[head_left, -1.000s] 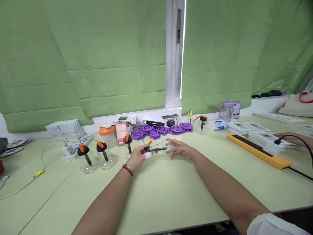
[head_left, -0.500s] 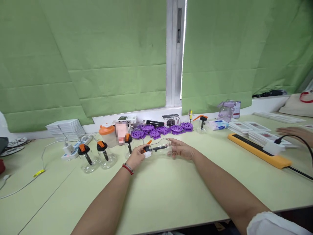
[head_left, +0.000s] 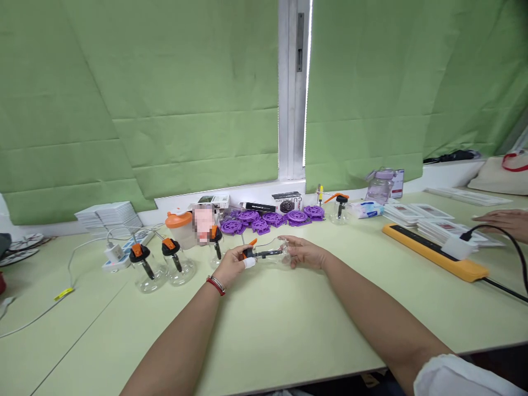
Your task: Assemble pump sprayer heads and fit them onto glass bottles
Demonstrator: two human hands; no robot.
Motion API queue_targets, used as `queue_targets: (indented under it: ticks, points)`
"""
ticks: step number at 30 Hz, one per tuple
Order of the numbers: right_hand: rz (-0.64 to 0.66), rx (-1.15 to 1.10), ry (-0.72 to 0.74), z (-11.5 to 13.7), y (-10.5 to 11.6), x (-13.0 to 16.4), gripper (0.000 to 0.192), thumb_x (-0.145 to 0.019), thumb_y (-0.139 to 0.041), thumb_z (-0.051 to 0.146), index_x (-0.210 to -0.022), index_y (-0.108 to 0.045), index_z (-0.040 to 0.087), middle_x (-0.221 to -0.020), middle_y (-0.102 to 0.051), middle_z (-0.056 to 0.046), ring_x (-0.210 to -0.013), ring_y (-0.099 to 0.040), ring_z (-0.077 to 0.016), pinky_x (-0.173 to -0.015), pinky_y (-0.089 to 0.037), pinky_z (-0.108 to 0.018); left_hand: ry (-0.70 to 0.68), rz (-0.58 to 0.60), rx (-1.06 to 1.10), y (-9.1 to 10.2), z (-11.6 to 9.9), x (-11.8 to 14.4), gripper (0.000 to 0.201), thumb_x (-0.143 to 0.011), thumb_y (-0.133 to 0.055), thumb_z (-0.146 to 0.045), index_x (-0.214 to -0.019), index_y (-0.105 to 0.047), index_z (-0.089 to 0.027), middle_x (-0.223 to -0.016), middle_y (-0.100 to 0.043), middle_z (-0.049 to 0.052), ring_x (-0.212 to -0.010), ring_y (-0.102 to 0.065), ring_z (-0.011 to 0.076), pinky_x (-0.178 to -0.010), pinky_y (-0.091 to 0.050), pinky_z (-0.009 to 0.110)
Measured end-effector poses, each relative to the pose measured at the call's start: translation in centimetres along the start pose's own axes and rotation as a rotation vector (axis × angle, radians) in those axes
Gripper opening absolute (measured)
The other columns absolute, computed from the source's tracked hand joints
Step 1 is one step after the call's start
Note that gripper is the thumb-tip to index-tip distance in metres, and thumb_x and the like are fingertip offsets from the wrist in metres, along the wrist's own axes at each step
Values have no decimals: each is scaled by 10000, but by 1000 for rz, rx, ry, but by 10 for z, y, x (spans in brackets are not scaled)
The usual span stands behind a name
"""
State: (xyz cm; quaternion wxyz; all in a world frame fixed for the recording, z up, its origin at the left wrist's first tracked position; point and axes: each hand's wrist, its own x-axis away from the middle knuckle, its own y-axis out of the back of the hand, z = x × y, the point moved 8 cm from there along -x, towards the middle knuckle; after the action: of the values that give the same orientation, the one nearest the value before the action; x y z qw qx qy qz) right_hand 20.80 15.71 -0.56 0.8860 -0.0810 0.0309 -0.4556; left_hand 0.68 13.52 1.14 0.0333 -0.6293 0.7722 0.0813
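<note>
A clear bottle (head_left: 268,253) with a black-and-orange top and a black tube inside lies on its side in the air above the table, held between both hands. My left hand (head_left: 231,265) is closed around the top end, its thumb wrapped in something white. Around the bottle's base, my right hand (head_left: 306,254) curls its fingers. Three similar bottles stand upright to the left: one at the outer left (head_left: 147,275), another beside it (head_left: 179,267), and a third (head_left: 216,250) just behind my left hand. One more such bottle (head_left: 340,212) with an orange lever stands at the back right.
Purple plastic wheel-like parts (head_left: 264,223) lie along the back. An orange-lidded cup (head_left: 180,226) stands at the back left near a white power strip (head_left: 124,258). At right are a yellow-and-black power strip (head_left: 433,253), stacked white cards (head_left: 437,228) and another person's hand (head_left: 505,223).
The bottle and both hands keep nearly the same pose. The view has shifted slightly, and the other person's hand at right has moved a little.
</note>
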Motion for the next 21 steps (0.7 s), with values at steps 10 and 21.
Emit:
queue_targets:
  ticks: [10, 21]
  points:
    - [-10, 20, -53, -3, 0, -2, 507, -798, -600, 496, -1197, -481, 207, -1032, -651, -105, -734, -683, -193, -512, -536, -271, 4, 2, 9, 1, -3, 1, 657, -519, -817, -292, -1137, -639, -162, -866, -650, 44, -765, -580, 150, -761, -449, 303]
    - [-34, 58, -80, -6, 0, -5, 494, -843, -470, 577, -1112, -529, 166, -924, -680, -112, -616, -659, -165, -418, -477, -228, -9, -14, -2, 3, -6, 1, 604, -521, -817, -282, -1088, -659, -145, -851, -621, 27, -744, -551, 129, -739, -441, 278]
